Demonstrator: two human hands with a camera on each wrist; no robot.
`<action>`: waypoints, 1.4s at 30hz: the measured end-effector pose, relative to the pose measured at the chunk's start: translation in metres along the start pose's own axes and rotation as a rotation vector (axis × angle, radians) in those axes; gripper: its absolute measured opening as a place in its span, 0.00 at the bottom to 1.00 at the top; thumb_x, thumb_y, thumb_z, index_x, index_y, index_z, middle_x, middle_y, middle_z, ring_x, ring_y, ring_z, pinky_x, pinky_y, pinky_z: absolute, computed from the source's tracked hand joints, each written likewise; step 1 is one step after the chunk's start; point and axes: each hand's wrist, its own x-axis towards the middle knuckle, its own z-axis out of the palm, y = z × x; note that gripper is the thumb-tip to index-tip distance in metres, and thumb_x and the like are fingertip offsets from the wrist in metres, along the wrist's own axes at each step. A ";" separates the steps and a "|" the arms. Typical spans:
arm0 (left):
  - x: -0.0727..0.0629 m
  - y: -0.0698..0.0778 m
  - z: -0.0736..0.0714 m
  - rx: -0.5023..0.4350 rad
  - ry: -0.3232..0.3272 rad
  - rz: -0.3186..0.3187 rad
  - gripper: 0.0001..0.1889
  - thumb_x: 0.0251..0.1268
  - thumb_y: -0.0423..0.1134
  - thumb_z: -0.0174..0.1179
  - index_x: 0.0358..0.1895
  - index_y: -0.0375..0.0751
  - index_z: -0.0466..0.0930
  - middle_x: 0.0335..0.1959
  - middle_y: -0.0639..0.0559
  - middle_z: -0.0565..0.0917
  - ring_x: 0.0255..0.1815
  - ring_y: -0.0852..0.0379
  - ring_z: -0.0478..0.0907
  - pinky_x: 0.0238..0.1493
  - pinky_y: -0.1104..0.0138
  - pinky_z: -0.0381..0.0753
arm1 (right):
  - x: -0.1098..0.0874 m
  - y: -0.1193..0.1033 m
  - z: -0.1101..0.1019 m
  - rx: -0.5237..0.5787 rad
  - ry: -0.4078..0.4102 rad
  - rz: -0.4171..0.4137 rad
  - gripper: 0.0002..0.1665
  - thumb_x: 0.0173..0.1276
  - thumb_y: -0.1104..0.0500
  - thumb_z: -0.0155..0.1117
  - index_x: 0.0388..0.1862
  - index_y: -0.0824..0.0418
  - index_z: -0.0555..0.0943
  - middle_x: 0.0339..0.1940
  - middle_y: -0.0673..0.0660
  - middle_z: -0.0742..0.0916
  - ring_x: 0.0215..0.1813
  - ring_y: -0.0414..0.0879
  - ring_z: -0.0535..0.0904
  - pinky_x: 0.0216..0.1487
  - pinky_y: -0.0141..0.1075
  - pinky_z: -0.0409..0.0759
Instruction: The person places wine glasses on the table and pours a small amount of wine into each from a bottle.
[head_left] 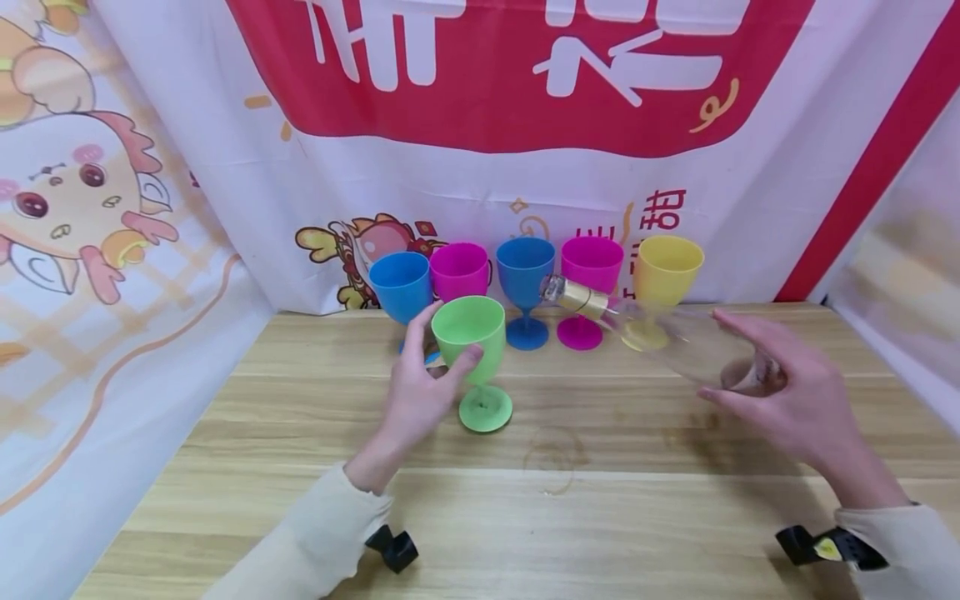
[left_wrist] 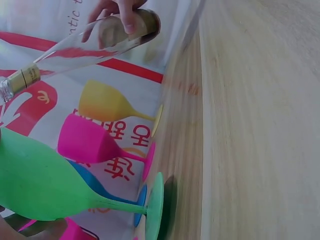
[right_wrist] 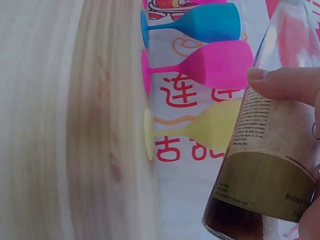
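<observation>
My left hand [head_left: 423, 392] grips the bowl of a light green plastic goblet [head_left: 472, 333], its thumb across the near side. The goblet [left_wrist: 45, 180] stands upright; I cannot tell whether its foot touches the table. Off to the right, my right hand [head_left: 795, 396] holds a clear glass bottle [head_left: 675, 337] around its lower end. The bottle is tilted, with its gold-banded neck pointing left toward the goblet and the mouth apart from the rim. In the right wrist view, a little dark liquid [right_wrist: 235, 220] lies at the bottle's base, below the label [right_wrist: 270, 175].
Behind stands a row of goblets: blue [head_left: 401, 283], magenta [head_left: 459, 271], blue [head_left: 525, 271], magenta [head_left: 592, 262] and yellow [head_left: 667, 271]. A printed cloth [head_left: 450, 183] hangs behind the wooden table [head_left: 300, 433]. Brownish ring stains [head_left: 551, 467] mark the tabletop.
</observation>
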 end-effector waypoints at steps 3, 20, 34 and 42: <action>-0.001 0.002 0.004 -0.005 -0.020 0.001 0.44 0.73 0.55 0.68 0.84 0.55 0.53 0.72 0.50 0.74 0.73 0.47 0.72 0.65 0.45 0.85 | 0.002 -0.001 -0.003 -0.045 -0.006 -0.052 0.61 0.31 0.74 0.91 0.72 0.56 0.81 0.51 0.36 0.86 0.30 0.20 0.79 0.34 0.16 0.75; -0.001 0.005 0.023 -0.043 -0.067 0.043 0.39 0.76 0.53 0.66 0.83 0.59 0.56 0.67 0.49 0.77 0.67 0.48 0.76 0.58 0.53 0.89 | 0.009 -0.013 -0.005 -0.181 0.098 -0.138 0.55 0.63 0.13 0.53 0.66 0.54 0.86 0.61 0.65 0.88 0.70 0.27 0.72 0.68 0.46 0.60; 0.000 0.001 0.029 -0.068 -0.093 0.051 0.38 0.76 0.51 0.66 0.83 0.59 0.57 0.70 0.51 0.77 0.70 0.48 0.76 0.61 0.52 0.88 | 0.012 -0.026 -0.017 -0.334 0.038 -0.191 0.50 0.72 0.18 0.46 0.72 0.51 0.82 0.63 0.66 0.86 0.64 0.65 0.76 0.74 0.48 0.60; -0.002 0.001 0.030 -0.080 -0.110 0.061 0.37 0.76 0.50 0.65 0.82 0.60 0.57 0.70 0.51 0.76 0.69 0.48 0.75 0.60 0.52 0.88 | 0.015 -0.026 -0.014 -0.344 0.121 -0.267 0.45 0.74 0.20 0.48 0.70 0.50 0.83 0.61 0.67 0.87 0.61 0.65 0.78 0.78 0.40 0.55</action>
